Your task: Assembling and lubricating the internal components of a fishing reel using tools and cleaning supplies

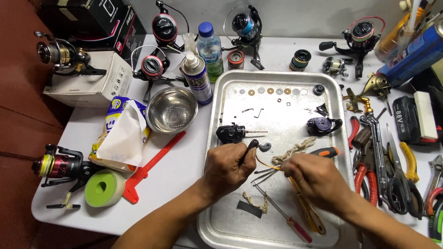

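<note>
The small dark reel part (252, 144) is sitting at the fingertips of the left hand (229, 167), over the near-middle of the metal tray (334, 92). It is a short, rounded piece, and its long axis seems to be running from near-left up to far-right, with the rounded end poking out past the fingers toward the far side. The left hand is pinching it closed, fingers curled tight and knuckles turned up toward the camera, forearm coming in from the near-left.

The right hand (310, 177) is lying just to the right of the part, close but not touching it, so the left hand is the nearer one. It is closed in a narrow grip around a thin metal pick (266, 170), whose shaft is pointing left, toward the part, nearly level across the tray. The tip is ending just below and to the right of the part; whether it is touching cannot be told.

Outward from there, a black reel body (229, 133) is resting on the tray just beyond the left hand, a purple-black reel housing (319, 125) is lying farther right, and a red-handled screwdriver (284, 214) is lying slantwise on the near side. A row of small washers (270, 91) is lining the far end of the tray.
</note>
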